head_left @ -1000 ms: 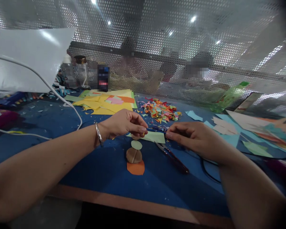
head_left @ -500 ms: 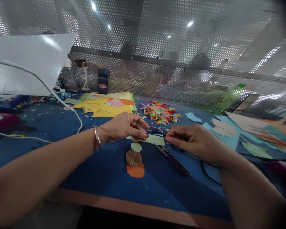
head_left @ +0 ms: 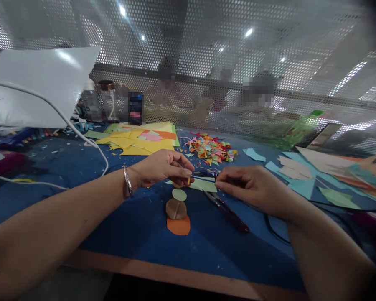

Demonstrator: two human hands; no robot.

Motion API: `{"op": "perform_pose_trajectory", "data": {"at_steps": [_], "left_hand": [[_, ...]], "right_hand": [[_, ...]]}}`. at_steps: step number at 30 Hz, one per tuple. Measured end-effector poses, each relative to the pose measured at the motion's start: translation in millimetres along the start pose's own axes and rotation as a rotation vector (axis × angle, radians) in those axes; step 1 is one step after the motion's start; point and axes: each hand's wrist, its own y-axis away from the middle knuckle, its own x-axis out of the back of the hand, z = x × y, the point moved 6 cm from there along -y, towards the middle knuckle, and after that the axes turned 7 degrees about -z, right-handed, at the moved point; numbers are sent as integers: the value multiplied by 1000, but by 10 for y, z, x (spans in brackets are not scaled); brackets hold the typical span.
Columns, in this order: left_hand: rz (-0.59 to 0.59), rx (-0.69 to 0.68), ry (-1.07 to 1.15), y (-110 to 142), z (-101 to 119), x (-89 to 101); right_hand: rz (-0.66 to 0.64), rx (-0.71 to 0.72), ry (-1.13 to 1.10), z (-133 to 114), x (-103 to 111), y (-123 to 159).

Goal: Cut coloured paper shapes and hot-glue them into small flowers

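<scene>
Between my two hands runs a thin bluish strip (head_left: 203,179), held just above the table. My left hand (head_left: 166,169) is closed in a pinch on its left end, with a small yellow piece (head_left: 189,181) showing at the fingertips. The right end sits between the thumb and fingers of my right hand (head_left: 246,184). Below my left hand lie a pale green paper oval (head_left: 179,195), a round brown piece (head_left: 176,208) and an orange paper piece (head_left: 179,226), in a column. A dark-red-handled tool with pointed metal tips (head_left: 228,213) rests near my right hand.
Behind my hands are a heap of paper scraps (head_left: 211,147) and yellow paper sheets (head_left: 134,140). Blue and beige papers (head_left: 296,171) spread at the right. A white cable (head_left: 62,115) crosses the left side. A phone (head_left: 135,108) and glass bottle (head_left: 108,100) stand before a perforated screen (head_left: 188,37).
My right hand has shifted very slightly left, and the yellow piece at my left fingertips shows more clearly. Both hands keep their pinch on the strip.
</scene>
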Motion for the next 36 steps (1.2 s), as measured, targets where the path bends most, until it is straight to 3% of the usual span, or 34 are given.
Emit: {"op": "perform_pose_trajectory", "data": {"at_steps": [16,36], "left_hand": [[23,2,43,-16,-56,39],[39,-40,36,-57,-78,63]], "right_hand": [[28,-51,-74,29,13,-35],[124,-13,-51,42,100,-22]]}}
